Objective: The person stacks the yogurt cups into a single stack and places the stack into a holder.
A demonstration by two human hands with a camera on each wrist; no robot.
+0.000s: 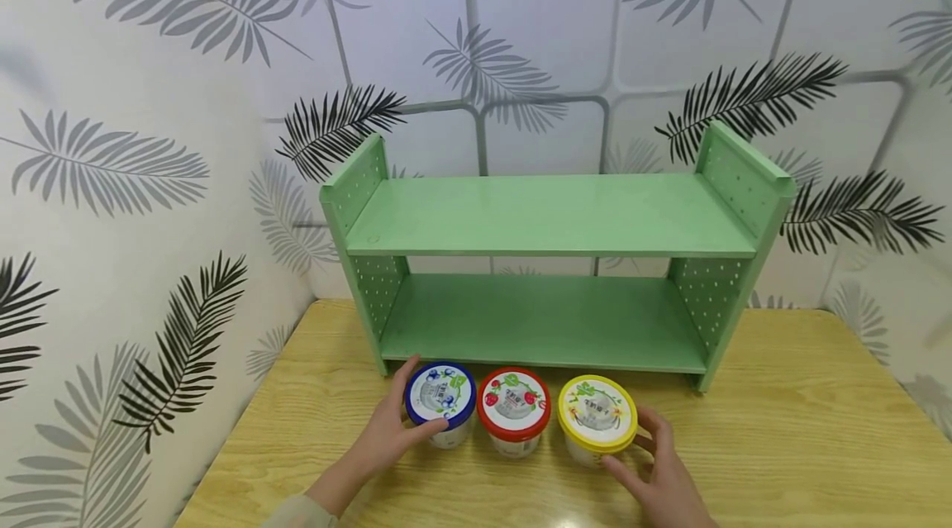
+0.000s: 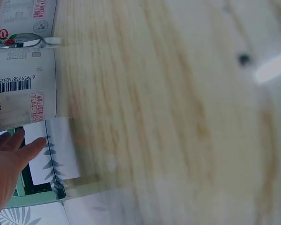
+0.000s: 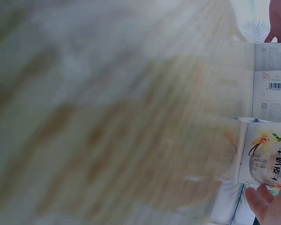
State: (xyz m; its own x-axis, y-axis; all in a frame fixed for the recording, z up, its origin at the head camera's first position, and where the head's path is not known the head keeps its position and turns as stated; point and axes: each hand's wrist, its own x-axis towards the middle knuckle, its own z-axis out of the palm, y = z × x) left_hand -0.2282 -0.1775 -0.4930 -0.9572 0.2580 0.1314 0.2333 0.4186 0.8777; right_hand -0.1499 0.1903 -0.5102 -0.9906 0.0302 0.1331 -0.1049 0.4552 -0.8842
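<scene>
Three white tubs with coloured lids stand in a row on the wooden table. At the left, my left hand (image 1: 387, 429) holds the blue-lidded tub (image 1: 441, 396), thumb along its front and a finger at its far left side. The red-lidded tub (image 1: 514, 404) is in the middle, close beside the blue one, with no hand on it. My right hand (image 1: 658, 474) grips the yellow-lidded tub (image 1: 597, 414) from its right side, thumb at the front. In the right wrist view, fingertips meet the printed wall of the yellow-lidded tub (image 3: 267, 157).
A green two-tier shelf (image 1: 550, 218) stands on the table (image 1: 803, 429) right behind the tubs. Its lower board (image 1: 543, 321) lies between side panels with small holes. Leaf-patterned walls (image 1: 535, 32) rise behind and at the sides.
</scene>
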